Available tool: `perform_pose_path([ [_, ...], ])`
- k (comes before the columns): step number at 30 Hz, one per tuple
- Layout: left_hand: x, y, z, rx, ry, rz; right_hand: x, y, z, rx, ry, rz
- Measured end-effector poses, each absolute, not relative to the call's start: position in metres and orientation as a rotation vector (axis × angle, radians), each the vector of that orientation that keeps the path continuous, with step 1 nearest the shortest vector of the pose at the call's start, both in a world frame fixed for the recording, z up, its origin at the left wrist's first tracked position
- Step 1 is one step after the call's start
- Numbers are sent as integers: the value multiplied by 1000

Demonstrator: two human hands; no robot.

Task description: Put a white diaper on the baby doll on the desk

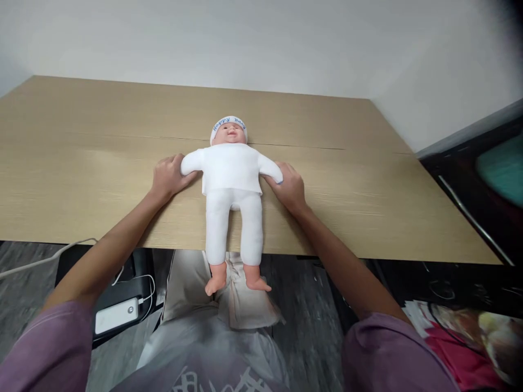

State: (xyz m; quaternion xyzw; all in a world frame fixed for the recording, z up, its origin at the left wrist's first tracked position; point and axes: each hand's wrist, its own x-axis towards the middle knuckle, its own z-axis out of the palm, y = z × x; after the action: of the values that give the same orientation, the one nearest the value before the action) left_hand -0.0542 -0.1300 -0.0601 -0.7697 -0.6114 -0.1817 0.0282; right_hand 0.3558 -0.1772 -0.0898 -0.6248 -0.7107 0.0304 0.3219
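A baby doll in a white top, white trousers and a white cap with blue lettering lies face up on the wooden table. Its bare feet stick out past the near edge of the table, above my lap. My left hand is closed around the end of the doll's arm on the left side. On the other side, my right hand grips the end of the other arm, with the thumb beneath the sleeve. Some of my fingers are hidden behind the sleeves.
Below the table on the left, a white power bank with a cable sits on a black seat. A dark-framed screen stands at the right edge. Red cloth and bags lie low on the right. White walls rise behind the table.
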Motion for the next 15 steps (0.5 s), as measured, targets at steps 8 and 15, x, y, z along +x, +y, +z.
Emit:
perform_pose_path([
  [8,-44,-32,-67,-2366,-1862,-686,366,-85,-97,-1616,-1867,-14],
  [15,-40,39,-67,-2316,-1885,-697,381,-5,-102,-1557,-1915,-86],
])
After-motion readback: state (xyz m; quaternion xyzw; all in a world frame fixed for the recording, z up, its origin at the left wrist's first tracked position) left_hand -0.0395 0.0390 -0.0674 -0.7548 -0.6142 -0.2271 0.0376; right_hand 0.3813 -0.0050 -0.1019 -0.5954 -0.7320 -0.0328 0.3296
